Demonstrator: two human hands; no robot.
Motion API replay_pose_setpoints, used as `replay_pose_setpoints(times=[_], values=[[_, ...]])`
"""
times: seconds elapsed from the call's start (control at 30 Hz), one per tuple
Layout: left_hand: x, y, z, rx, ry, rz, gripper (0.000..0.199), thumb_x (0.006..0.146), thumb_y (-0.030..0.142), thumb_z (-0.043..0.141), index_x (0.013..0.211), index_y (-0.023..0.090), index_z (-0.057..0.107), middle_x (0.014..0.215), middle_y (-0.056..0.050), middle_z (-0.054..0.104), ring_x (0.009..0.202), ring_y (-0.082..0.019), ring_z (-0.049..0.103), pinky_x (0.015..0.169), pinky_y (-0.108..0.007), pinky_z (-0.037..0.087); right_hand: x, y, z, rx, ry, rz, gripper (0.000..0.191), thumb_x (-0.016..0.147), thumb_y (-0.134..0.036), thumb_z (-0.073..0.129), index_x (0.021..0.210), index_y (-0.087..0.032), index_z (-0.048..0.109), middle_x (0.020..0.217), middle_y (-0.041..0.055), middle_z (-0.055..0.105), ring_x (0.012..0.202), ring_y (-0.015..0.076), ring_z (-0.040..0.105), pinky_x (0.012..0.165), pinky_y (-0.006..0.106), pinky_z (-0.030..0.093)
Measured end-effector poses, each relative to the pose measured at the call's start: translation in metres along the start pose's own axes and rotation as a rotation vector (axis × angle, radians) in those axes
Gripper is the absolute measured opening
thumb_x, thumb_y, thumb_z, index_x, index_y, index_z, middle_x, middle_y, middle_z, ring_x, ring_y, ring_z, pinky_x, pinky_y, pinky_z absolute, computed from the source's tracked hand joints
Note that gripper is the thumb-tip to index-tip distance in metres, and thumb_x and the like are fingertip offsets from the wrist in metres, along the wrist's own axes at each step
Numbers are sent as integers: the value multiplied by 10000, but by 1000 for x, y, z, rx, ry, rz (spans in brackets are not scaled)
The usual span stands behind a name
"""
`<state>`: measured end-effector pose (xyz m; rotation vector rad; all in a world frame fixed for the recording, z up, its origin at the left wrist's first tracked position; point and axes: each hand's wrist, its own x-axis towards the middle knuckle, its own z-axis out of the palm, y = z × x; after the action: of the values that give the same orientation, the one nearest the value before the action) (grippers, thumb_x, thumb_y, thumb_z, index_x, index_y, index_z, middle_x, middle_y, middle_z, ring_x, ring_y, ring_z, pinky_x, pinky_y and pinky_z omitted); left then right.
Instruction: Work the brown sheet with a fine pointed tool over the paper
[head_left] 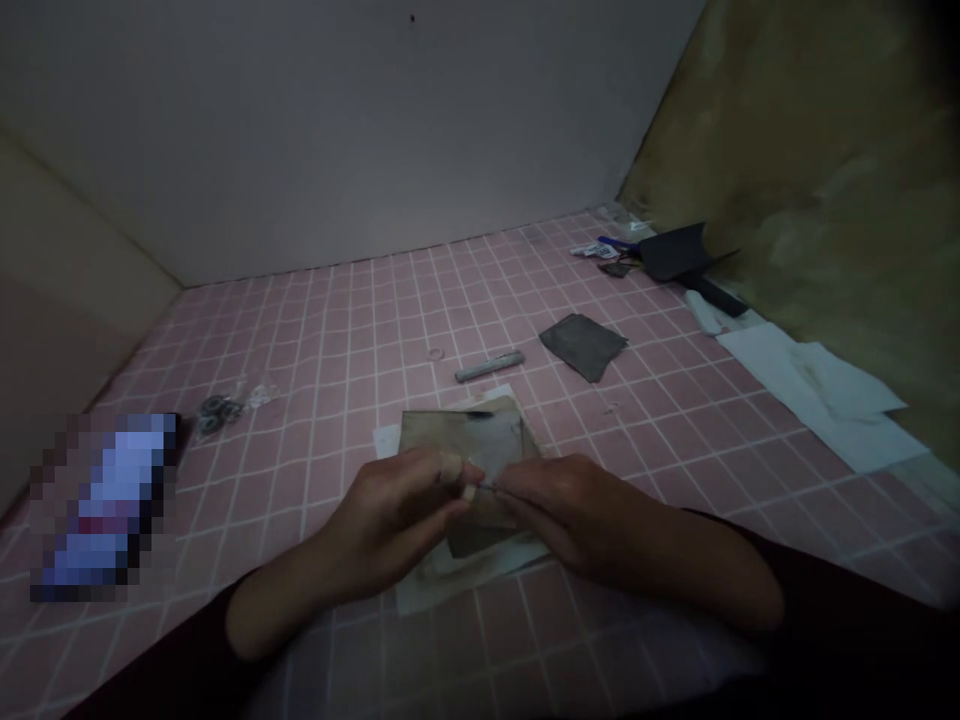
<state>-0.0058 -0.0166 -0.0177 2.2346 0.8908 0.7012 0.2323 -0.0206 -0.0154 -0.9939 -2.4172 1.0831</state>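
Note:
My left hand (394,510) and my right hand (574,505) meet over a small stack of sheets at the middle front. Fingers on both hands are pinched together around something small and thin, too dim to name. Pale wrapping, like tape, covers a finger of the left hand. Below the hands lies a greyish square sheet (431,430) with a dark smudge at its far edge, on top of white, stained paper (420,595). Just beyond the stack are a grey rod-like piece (490,366) and a small pale ring (436,354).
A dark grey square sheet (583,347) lies right of the rod. Farther right are a black dustpan (675,253) and white papers (795,390) along the wall. At left, a lit phone (120,490), blurred out, stands near a clear bag of dark rings (219,410). Pink checked cloth (330,340) covers the surface.

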Motion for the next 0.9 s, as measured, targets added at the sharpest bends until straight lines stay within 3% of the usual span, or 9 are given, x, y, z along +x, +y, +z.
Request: replay_pose_setpoints(times=[0.2,0.27,0.37,0.47,0.63,0.67,0.73,0.83,0.9], values=[[-5,-2,6,142,14,176,260,920,74,529,1140,201,587,1092,-80,671,953,-166,673,786,-254,566,7,3,-20,516,-379,211,282,984,-317,476,787,-160,602,569,-64,426,504,80,409,492,211,316],[-3,1,3,108,33,146,237,916,88,542,1122,195,592,1044,-71,677,916,-159,674,763,-247,559,6,3,-19,492,-308,189,297,986,-335,479,771,-162,589,573,-64,421,511,80,407,501,215,317],[1,4,-1,23,14,77,157,915,159,573,1066,183,610,847,-23,665,749,-135,655,669,-229,531,3,1,-8,196,-40,20,266,987,-240,455,749,-163,544,658,-36,473,601,94,437,589,248,332],[1,4,0,18,9,40,139,918,186,577,1052,180,613,817,-18,663,734,-139,650,667,-239,532,1,2,-2,79,-6,-18,216,973,-169,437,784,-163,543,696,-26,490,620,99,441,606,264,321],[-2,3,5,108,29,213,187,929,67,522,1059,165,614,1030,-71,692,875,-142,672,750,-232,563,6,2,-16,611,-400,245,321,990,-364,461,764,-166,573,552,-71,407,467,77,372,458,211,291],[-3,3,4,106,44,220,192,925,62,532,1065,166,612,1029,-71,692,875,-143,674,750,-232,565,6,2,-18,662,-425,269,330,987,-387,465,772,-165,579,540,-74,404,453,75,360,442,207,284],[-2,4,1,63,59,162,172,922,103,565,1074,172,606,966,-58,697,837,-147,676,730,-241,566,5,0,-17,547,-290,218,323,987,-369,469,760,-164,574,565,-62,424,494,83,387,484,217,316],[1,5,-4,-40,69,39,123,916,167,588,1037,177,613,903,-40,702,778,-143,673,710,-244,558,1,-1,-9,155,10,41,253,991,-258,444,790,-164,565,677,-21,494,613,108,448,596,257,351],[2,4,-5,-53,90,17,119,907,162,590,1021,180,620,908,-37,709,786,-143,677,722,-246,556,0,-1,-4,32,44,-2,213,988,-211,426,825,-167,556,725,-9,516,639,115,467,619,269,348]])
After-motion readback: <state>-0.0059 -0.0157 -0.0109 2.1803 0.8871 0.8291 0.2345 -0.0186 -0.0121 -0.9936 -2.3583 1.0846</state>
